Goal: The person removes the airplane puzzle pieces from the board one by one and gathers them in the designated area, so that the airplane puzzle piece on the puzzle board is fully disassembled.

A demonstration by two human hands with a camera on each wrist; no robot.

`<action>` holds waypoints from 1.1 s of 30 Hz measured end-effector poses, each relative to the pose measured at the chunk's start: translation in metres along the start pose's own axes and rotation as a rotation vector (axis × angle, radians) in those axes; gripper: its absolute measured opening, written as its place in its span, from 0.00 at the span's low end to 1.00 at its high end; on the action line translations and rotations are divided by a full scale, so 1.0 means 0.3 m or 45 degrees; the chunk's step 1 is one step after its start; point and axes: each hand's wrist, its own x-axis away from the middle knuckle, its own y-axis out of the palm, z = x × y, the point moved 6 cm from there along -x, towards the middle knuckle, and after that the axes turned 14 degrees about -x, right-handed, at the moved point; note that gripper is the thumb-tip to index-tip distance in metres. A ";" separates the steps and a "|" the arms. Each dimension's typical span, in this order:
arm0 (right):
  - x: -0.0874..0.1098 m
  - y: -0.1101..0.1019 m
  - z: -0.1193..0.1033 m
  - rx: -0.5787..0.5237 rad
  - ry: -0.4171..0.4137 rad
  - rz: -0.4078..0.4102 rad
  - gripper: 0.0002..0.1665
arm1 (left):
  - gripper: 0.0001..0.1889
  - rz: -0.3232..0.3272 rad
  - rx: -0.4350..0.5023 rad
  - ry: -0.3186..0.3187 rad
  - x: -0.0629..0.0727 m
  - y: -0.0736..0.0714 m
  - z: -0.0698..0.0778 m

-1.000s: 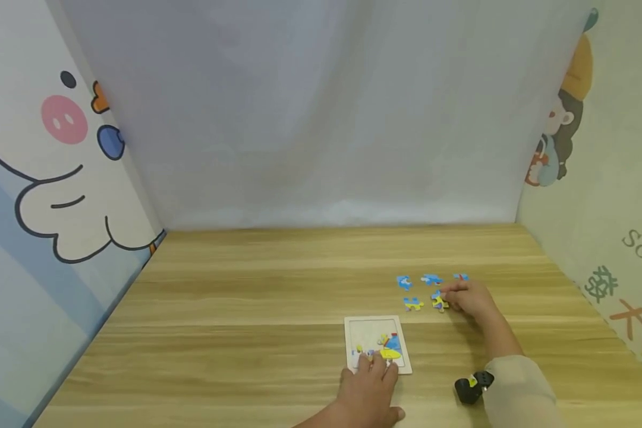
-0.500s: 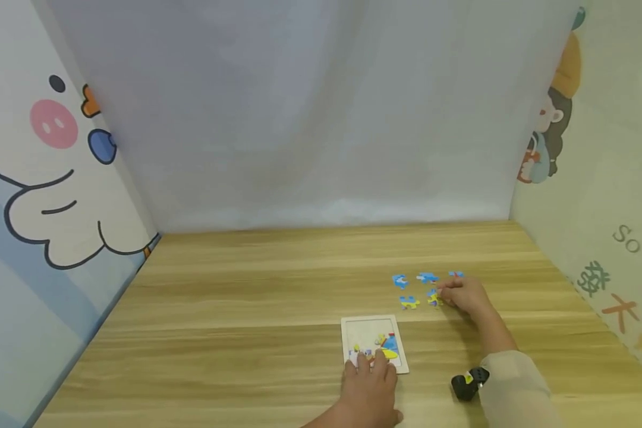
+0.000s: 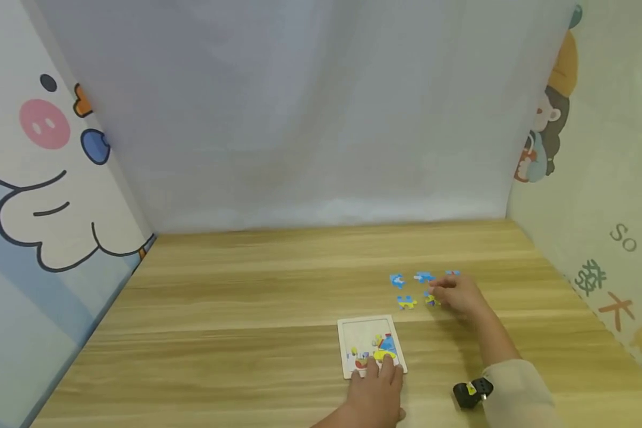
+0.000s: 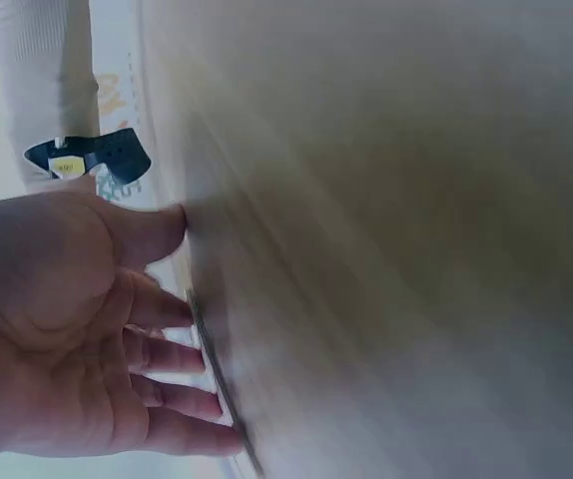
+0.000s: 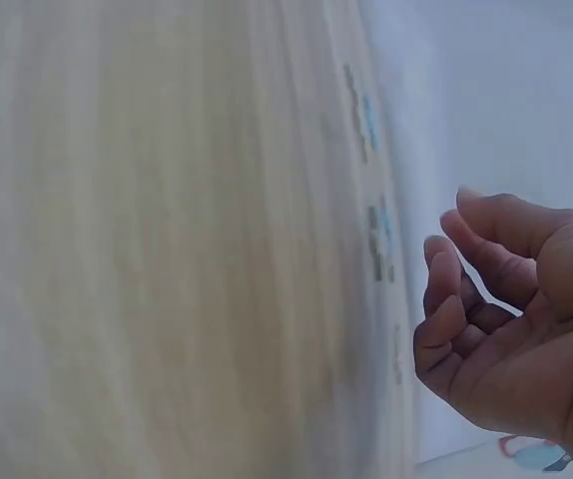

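Note:
A small wooden puzzle board (image 3: 365,328) lies on the table, its lower part filled with coloured pieces and its upper part bare. My left hand (image 3: 374,392) rests its fingertips on the board's near edge, fingers extended in the left wrist view. Beyond and right of the board, my right hand (image 3: 460,294) is low over loose pieces. Its thumb and index fingertip are close together in the right wrist view, with nothing visible between them. Nearest to those fingertips is a yellow-and-blue puzzle piece (image 3: 431,299), partly covered in the head view.
Other loose pieces lie around: a blue-and-yellow piece (image 3: 406,302), a blue-and-white piece (image 3: 397,280), a blue piece (image 3: 424,277) and one (image 3: 452,273) behind the right hand. A black wrist camera (image 3: 472,393) sits at the right sleeve. A pale sheet (image 3: 326,148) hangs behind the table.
The right hand has shifted slightly left over the yellow-and-blue piece. The left hand's fingers have slid a little right and down on the board, showing a red part of the puzzle.

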 end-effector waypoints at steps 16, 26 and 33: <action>0.078 0.073 -0.102 -0.090 -0.163 -0.141 0.18 | 0.37 0.016 -0.042 -0.031 -0.002 -0.007 -0.007; 0.127 0.193 -0.081 -0.124 -0.204 -0.369 0.12 | 0.37 -0.024 0.082 -0.090 -0.010 0.016 0.005; 0.154 0.277 -0.075 -0.049 -0.223 -0.524 0.13 | 0.38 0.008 0.046 -0.101 -0.008 0.023 0.003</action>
